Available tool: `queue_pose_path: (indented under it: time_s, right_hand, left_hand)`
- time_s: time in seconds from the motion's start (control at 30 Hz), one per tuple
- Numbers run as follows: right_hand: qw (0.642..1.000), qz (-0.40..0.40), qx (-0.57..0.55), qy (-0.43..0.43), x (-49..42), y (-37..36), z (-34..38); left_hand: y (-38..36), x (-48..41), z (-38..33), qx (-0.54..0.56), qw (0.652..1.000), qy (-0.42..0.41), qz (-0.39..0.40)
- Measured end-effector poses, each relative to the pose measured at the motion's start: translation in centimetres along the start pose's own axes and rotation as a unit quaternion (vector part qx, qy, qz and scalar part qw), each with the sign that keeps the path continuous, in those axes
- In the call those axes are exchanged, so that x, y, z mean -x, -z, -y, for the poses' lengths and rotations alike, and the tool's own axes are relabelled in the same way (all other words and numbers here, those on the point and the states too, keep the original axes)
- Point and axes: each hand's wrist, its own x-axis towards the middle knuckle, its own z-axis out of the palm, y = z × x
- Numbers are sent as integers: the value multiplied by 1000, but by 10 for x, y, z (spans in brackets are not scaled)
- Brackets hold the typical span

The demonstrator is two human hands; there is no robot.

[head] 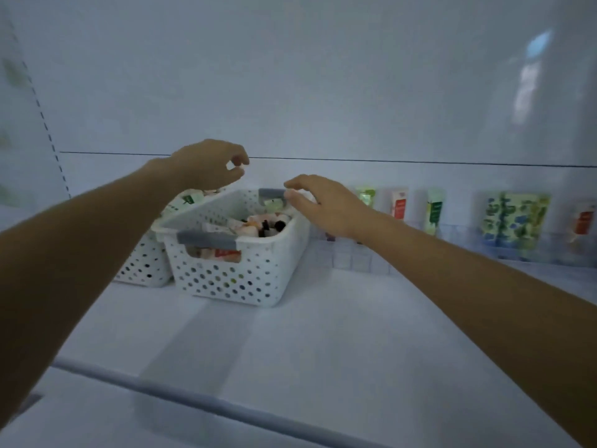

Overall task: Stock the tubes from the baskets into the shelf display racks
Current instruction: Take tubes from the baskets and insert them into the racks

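Shelf [323,334] is white and deep, and everything sits toward the back. Front basket [232,279] has its long axis running away from you, with grey handles at the near and far ends. Second basket [142,266] is just behind it on the left, apparently touching. Rack [452,236] runs along the back wall to the right of the baskets, with a few tubes upright in it (blurred, labels unreadable).

Your right hand [323,205] is spread and relaxed, holding nothing. Its fingertips are at the far handle [271,193], touching or just short, can't tell. Your left hand [206,166] hovers over the second basket with fingers curled and thumb meeting forefinger, nothing visible in the pinch.

Tubes [258,226] to stock lie jumbled in the front basket, below and just left of your right hand. That hand is nearer to them and to the rack, so I'd pick with it: down-left, then carry right.
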Motion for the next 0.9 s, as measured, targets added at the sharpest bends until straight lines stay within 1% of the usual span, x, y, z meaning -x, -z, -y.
queue_pose_path:
  time_s: [0.07, 0.17, 0.23, 0.33, 0.4, 0.47, 0.53, 0.6, 0.67, 0.7, 0.77, 0.9]
  right_hand:
    - [998, 58, -2, -29, -20, -9, 7]
    - [986, 146, 31, -74, -42, -13, 11]
    - [975, 191, 66, -95, -52, -11, 12]
    - [958, 240, 102, -120, -60, -10, 16]
    - [956, 237, 111, -135, -61, -12, 16]
    - [958, 208, 130, -151, -61, -16, 14]
    - [952, 185, 172, -173, -61, -19, 11]
    - [941, 181, 191, -211, -61, -20, 8]
    - [935, 191, 185, -233, -60, -19, 8]
    - [936, 191, 182, -234, -60, -19, 9]
    - [944, 166, 168, -230, -60, -19, 11]
    - [957, 111, 129, -233, -62, -26, 13]
  left_hand:
    - [-4, -3, 22, 18, 999, -16, 39]
    - [-12, -12, 41, 53, 994, -54, 72]
    - [-17, -21, 45, 77, 989, -75, 99]
    - [-26, -35, 42, 112, 974, -91, 173]
    - [-36, -43, 34, 106, 965, -111, 213]
    - [-47, -49, 23, 104, 955, -130, 247]
    - [-56, -53, 16, 112, 946, -133, 272]
    - [-59, -55, 14, 118, 944, -136, 277]
    - [-60, -55, 16, 131, 942, -134, 280]
    - [-59, -55, 16, 138, 941, -130, 281]
    - [-57, -54, 17, 135, 942, -121, 281]
    - [-53, -51, 21, 38, 958, -119, 259]
